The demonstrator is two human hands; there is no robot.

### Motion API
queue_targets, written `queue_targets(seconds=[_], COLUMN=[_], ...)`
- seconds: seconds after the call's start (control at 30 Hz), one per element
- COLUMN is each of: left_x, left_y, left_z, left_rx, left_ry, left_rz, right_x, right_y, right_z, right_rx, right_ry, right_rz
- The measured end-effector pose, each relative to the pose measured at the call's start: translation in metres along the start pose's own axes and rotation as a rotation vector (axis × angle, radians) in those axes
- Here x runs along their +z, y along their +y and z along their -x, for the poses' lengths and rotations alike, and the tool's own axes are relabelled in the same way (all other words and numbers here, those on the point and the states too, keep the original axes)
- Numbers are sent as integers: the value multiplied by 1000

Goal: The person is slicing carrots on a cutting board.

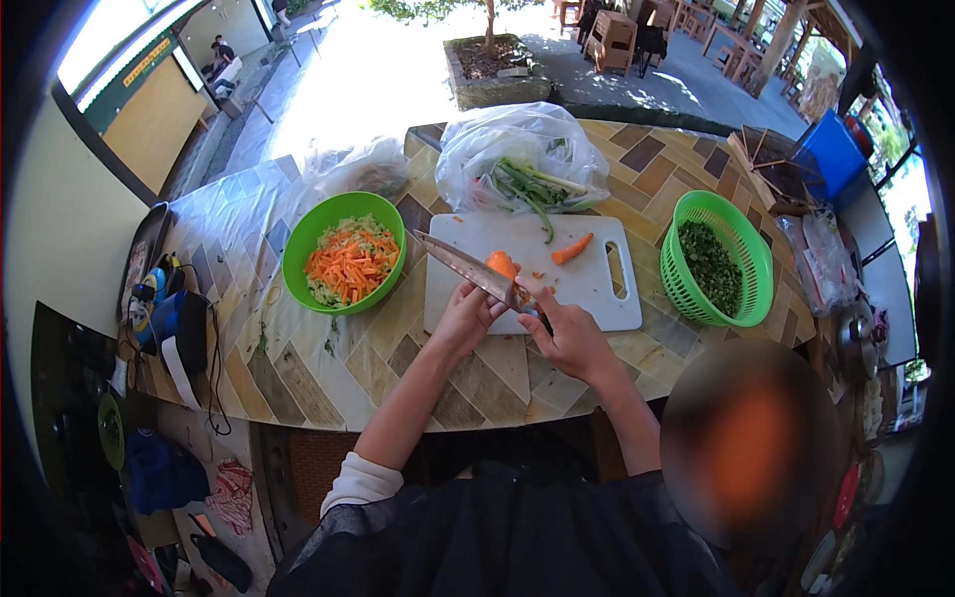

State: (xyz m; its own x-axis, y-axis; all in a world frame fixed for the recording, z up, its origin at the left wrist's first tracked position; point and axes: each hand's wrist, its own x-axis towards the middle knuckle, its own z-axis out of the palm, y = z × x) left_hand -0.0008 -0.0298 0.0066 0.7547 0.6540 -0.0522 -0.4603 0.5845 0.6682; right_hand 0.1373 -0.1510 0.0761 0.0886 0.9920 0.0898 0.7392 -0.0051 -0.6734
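A kitchen knife (466, 269) is gripped by its handle in my right hand (571, 339), its blade slanting up to the left over the board. My left hand (470, 317) is closed around the lower end of an orange carrot (501, 263), close under the blade. The blade and fingers hide part of this carrot. Both hands are over the near side of a white cutting board (477, 231). Small orange scraps lie by my right fingertips. A second, tapered carrot piece (573, 249) rests on the board beside its handle slot.
Left of the board stands a green bowl (293, 257) of carrot strips and pale green shreds. A clear plastic bag (515, 134) with leafy stalks sits behind the board. A green basket (675, 283) holds chopped greens at right. The tiled table (470, 380) curves in front of me.
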Motion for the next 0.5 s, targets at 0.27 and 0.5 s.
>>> queue_targets(seconds=[0.27, 0.5], left_x=[0, 2], left_y=[0, 3], left_z=[0, 2], left_rx=[-9, 2], left_ry=[-18, -51], left_rz=[-11, -47], right_x=[3, -2], right_y=[6, -1], right_z=[1, 3], right_rx=[-73, -22], right_ry=[34, -33], right_rz=[-76, -43])
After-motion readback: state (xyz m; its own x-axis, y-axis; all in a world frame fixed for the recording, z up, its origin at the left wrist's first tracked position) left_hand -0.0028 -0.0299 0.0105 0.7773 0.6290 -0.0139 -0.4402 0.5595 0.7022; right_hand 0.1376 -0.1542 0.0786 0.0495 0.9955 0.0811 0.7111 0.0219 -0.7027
